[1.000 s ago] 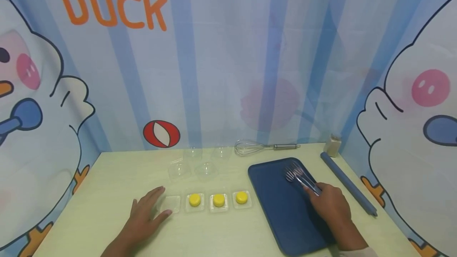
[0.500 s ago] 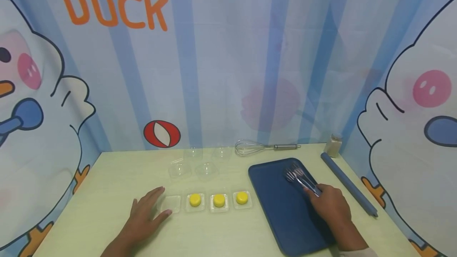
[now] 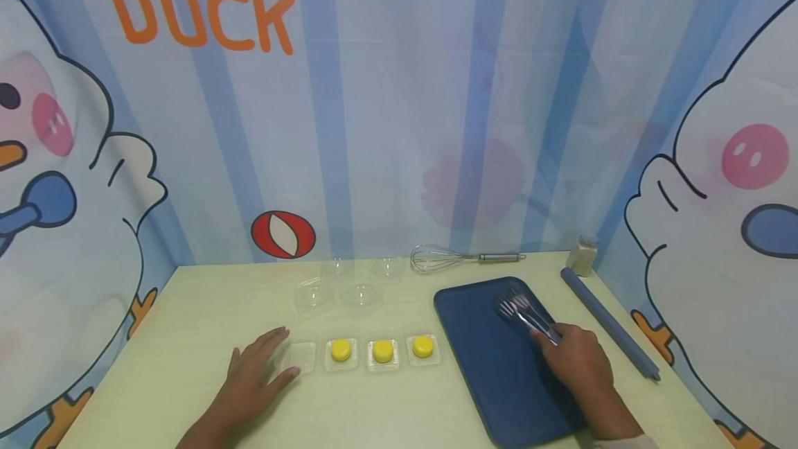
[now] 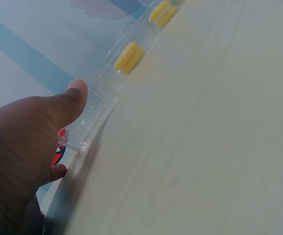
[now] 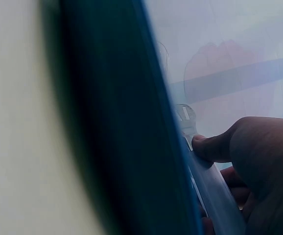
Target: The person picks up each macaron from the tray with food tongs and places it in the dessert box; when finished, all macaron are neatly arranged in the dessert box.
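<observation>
My left hand (image 3: 249,376) lies at the left end of a row of clear plastic boxes, fingers spread and fairly straight. Its thumb and index finger reach either side of the box with nothing in it (image 3: 303,357); whether they touch it I cannot tell. Right of that box stand three more, each with a yellow macaron, among them the nearest macaron (image 3: 341,350) and the farthest macaron (image 3: 422,346). My right hand (image 3: 576,359) grips metal tongs (image 3: 530,317) by the handle over a blue tray (image 3: 499,380). The tongs' slotted tips point away from me, with nothing visible between them.
Several clear plastic lids (image 3: 360,298) stand behind the row. A whisk (image 3: 467,258) lies at the back edge. To the right of the tray are a grey-blue rod (image 3: 609,324) and a small jar (image 3: 582,256). A printed curtain (image 3: 399,102) hangs behind the table.
</observation>
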A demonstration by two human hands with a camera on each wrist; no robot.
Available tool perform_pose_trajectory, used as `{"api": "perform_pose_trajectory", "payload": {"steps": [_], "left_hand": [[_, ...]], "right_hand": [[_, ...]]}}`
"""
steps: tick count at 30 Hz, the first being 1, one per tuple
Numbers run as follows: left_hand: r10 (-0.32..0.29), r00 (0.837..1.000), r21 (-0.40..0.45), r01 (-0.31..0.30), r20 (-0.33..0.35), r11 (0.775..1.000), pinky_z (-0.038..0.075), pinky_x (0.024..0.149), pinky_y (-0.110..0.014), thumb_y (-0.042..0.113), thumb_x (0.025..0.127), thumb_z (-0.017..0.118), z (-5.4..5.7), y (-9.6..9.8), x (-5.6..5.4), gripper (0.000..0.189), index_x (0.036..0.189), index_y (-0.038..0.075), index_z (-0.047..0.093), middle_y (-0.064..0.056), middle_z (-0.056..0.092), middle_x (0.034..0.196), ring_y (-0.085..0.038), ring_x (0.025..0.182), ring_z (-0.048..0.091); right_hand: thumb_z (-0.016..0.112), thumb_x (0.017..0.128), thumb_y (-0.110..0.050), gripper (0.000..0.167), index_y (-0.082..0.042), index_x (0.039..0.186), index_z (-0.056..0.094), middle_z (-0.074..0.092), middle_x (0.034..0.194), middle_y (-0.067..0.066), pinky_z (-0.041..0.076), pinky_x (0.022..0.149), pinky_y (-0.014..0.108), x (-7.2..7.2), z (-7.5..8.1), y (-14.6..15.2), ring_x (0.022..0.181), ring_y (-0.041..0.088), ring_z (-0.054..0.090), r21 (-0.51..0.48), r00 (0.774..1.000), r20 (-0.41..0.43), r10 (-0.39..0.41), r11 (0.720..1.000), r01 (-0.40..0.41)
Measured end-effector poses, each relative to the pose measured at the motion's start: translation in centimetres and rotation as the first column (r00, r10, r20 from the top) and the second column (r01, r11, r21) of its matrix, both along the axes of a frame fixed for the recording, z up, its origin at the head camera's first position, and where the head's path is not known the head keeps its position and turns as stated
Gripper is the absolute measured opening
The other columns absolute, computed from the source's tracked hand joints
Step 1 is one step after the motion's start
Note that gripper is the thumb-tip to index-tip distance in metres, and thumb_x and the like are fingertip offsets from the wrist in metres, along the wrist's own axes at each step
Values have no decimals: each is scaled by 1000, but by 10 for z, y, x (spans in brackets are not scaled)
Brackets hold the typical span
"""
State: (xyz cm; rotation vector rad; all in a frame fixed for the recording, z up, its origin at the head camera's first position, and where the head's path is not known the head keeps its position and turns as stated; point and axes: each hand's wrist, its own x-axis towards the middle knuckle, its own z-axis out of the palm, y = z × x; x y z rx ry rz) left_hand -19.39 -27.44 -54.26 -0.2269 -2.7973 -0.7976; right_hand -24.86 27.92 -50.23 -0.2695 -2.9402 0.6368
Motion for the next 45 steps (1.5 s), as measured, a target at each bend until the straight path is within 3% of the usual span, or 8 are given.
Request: {"api": "perform_pose_trajectory", "payload": {"steps": [4,12,18,34,41,45], "left_hand": [[5,1000,1,-5,8,1000,14,116,-93,42,100,79,-1,0,-1,72,159,8,54,-19,54,164,-51,152,48],[2,1000,-4,-2,-7,1000,15,116,-94,42,100,79,-3,-1,-1,72,159,8,54,-19,55,164,-51,151,49],[5,1000,-4,-5,14,1000,14,117,-93,44,100,78,-3,-1,-1,73,160,10,53,-18,54,165,-51,152,47],[1,1000,3,0,-14,1000,15,116,-93,42,100,79,-4,-2,-1,71,159,10,54,-18,55,164,-51,151,48],[-7,1000,12,7,-26,1000,15,116,-93,41,100,79,-5,-2,-2,72,159,10,54,-18,55,164,-51,151,48],[-9,999,19,10,-35,1000,15,116,-93,40,99,80,-7,-3,-2,71,159,10,55,-17,56,163,-51,151,48]], "right_hand": [[74,102,-48,62,6,131,74,78,118,30,59,71,56,0,0,1,89,34,76,1,1000,2,5,1000,-5],[74,101,-49,63,5,132,73,77,121,30,60,74,57,1,0,-1,95,36,77,-4,1000,10,10,1000,-10],[73,102,-49,63,6,131,73,78,117,29,59,73,56,1,0,-2,91,33,76,-2,1000,24,19,1000,-19],[74,101,-47,61,7,129,72,78,103,25,57,66,52,3,4,-6,80,28,71,17,1000,24,15,1000,-16],[74,101,-47,65,9,133,70,76,120,33,60,75,59,4,4,-6,95,40,77,20,1000,21,13,1000,-13],[73,102,-47,65,10,133,70,76,120,33,60,74,59,5,5,-6,94,39,77,15,1000,23,20,1000,-20]]}}
